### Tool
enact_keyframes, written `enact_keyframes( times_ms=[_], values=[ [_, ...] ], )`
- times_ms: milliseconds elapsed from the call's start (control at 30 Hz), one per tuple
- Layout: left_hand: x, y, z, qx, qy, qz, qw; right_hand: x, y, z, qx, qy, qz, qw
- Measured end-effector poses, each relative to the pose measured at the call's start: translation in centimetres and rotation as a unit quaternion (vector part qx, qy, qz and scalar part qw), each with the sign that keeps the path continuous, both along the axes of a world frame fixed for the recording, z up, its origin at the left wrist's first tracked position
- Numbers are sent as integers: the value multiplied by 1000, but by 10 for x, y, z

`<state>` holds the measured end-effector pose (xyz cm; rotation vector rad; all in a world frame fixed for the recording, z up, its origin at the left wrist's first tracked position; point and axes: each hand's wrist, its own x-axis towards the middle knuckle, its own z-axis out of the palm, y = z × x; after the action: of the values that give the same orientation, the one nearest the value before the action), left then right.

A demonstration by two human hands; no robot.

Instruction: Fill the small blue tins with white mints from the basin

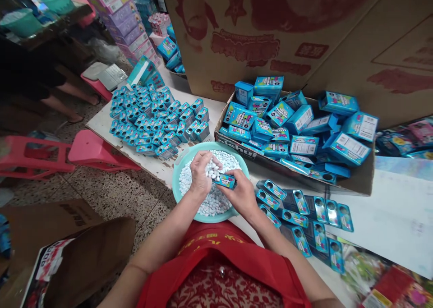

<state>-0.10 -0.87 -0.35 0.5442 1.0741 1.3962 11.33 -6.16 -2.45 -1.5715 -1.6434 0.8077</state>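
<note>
Below my hands, a pale green basin (176, 181) holds a heap of small white candies (213, 204). My left hand (201, 172) is cupped round a handful of those candies, above the basin's middle. In my right hand (241, 193) is a small candy dispenser (224, 180) with a blue printed label, its end close to the candies in my left hand. Whether any candies are inside it is hidden. To the right of the basin lie several similar clear dispensers (295, 218) with blue tops and round holes.
Several rows of upright dispensers (152, 118) stand left of the basin. Behind the basin, a carton (367, 181) holds many blue boxes (279, 114). A large cardboard box (304, 42) rises at the back. Pink stools (98, 152) stand left; a person's legs (67, 96) show beyond.
</note>
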Motion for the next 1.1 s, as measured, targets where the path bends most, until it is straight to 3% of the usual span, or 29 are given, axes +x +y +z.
enact_keyframes(
  times_ms=[167,600,833,1100],
  values=[
    [2,1,2,4,14,22,1000,2,0,7,20,12,-12,1000],
    [5,3,3,-9,52,40,998,-1,6,6,7,45,-7,999],
    [6,4,9,27,70,33,997,-3,5,13,9,52,-14,998],
    [9,4,-2,-10,89,37,995,-2,7,8,4,49,-21,999]
  ],
)
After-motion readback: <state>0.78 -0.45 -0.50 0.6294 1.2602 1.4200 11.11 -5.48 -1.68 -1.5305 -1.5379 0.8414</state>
